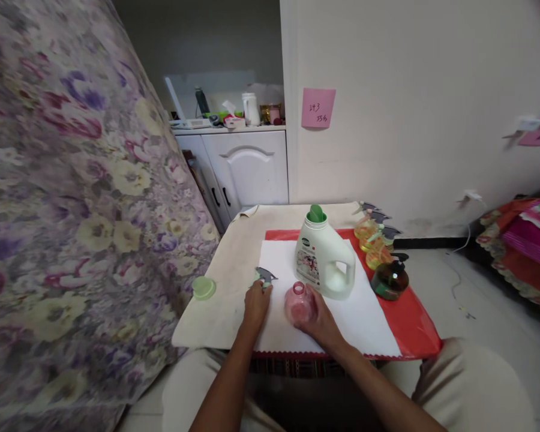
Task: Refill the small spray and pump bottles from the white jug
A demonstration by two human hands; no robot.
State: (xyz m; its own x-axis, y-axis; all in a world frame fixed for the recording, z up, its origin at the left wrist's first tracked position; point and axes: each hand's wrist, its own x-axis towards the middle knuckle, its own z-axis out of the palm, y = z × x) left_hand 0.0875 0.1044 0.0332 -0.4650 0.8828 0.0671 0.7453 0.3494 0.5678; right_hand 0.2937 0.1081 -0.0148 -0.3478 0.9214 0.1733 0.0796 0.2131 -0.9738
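Observation:
My left hand [257, 301] pinches a grey and pale green spray head [265, 276] low over the white sheet. Wrapped round a small pink clear bottle [299, 307] is my right hand [320, 321]; the bottle's neck is open and faces up. Just behind it stands a large pale green detergent jug [320, 259], uncapped, with a green spout [315, 213] in its mouth. A light green cap [203, 288] lies on the cream cloth to the left of my left hand.
Several spray bottles with yellow liquid [378, 257] line the table's right side. A dark green pump bottle [389, 281] stands nearest on the red cover [409, 321]. A floral curtain [94, 210] hangs at left; a white cabinet [252, 171] is behind.

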